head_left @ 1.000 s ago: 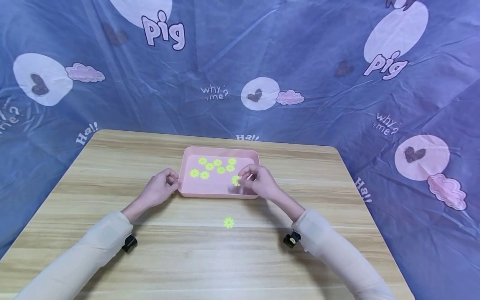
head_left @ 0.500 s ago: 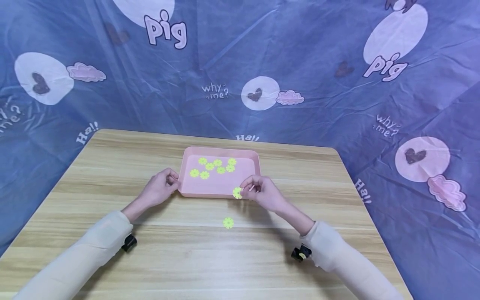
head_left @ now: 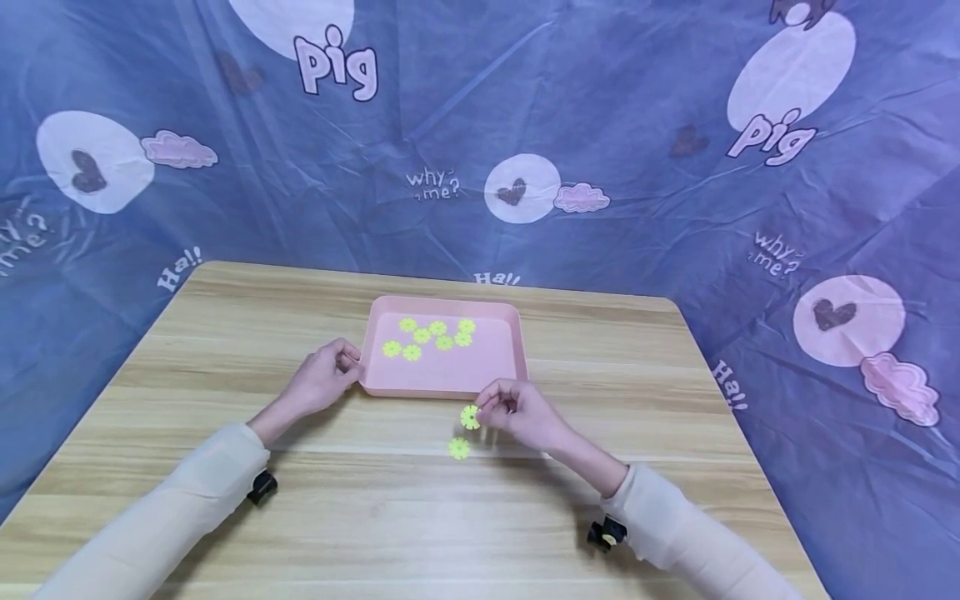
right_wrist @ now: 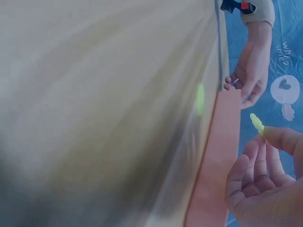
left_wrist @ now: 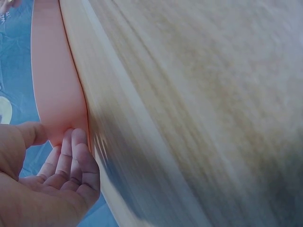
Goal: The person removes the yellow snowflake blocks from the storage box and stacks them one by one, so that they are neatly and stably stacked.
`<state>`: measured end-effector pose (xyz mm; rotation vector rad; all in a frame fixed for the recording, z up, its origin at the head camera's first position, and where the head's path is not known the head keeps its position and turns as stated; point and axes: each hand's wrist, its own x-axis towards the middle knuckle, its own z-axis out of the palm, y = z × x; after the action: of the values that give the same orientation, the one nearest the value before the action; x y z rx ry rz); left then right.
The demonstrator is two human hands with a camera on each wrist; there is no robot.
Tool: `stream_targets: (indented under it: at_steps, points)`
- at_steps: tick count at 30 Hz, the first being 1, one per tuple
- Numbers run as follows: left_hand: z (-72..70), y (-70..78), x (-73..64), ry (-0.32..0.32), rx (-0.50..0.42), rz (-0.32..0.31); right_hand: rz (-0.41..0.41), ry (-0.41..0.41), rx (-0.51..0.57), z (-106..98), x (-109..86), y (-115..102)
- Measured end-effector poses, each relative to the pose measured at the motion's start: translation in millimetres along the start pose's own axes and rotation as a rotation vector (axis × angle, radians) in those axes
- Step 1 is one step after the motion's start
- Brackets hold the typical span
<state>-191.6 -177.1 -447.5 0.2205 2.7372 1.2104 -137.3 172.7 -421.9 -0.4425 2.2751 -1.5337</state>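
Observation:
A shallow pink tray point(head_left: 423, 392) lies on the table. My left hand point(head_left: 321, 377) grips its left front corner; in the left wrist view the thumb is at the rim and the curled fingers touch the outer wall. Between thumb and fingers my right hand point(head_left: 527, 414) pinches a yellow-green slotted, flower-shaped plastic disc point(head_left: 470, 417), just in front of the tray's front wall. The right wrist view shows the held disc point(right_wrist: 257, 124) edge-on. Another such disc point(head_left: 459, 448) lies flat on the table nearby. Several more discs point(head_left: 444, 342) are inside the tray, mostly toward its back and left.
The wooden table point(head_left: 360, 525) extends around the tray on all sides. A blue printed cloth point(head_left: 450, 100) hangs behind and beside it. Black wrist cameras point(head_left: 262, 487) sit below both sleeves.
My right hand has brought the pinched disc from inside the tray, over its front wall, toward the person and the disc on the table. The left hand stays at the tray's corner.

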Motion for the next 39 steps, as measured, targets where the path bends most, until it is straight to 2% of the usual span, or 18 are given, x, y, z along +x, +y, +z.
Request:
stream_targets:
  at_steps: [8,19,39]
  points:
    - [0.1,-0.6,0.4,0.01,0.008,0.008,0.077,-0.019,0.009,13,-4.4,13]
    - [-0.3,-0.3,0.9,0.009,0.003,0.005,0.079,-0.051,0.0,25,-3.1,25]
    - [-1.8,0.1,-0.1,0.004,0.001,0.003,0.081,-0.021,-0.171,33,-0.5,17]
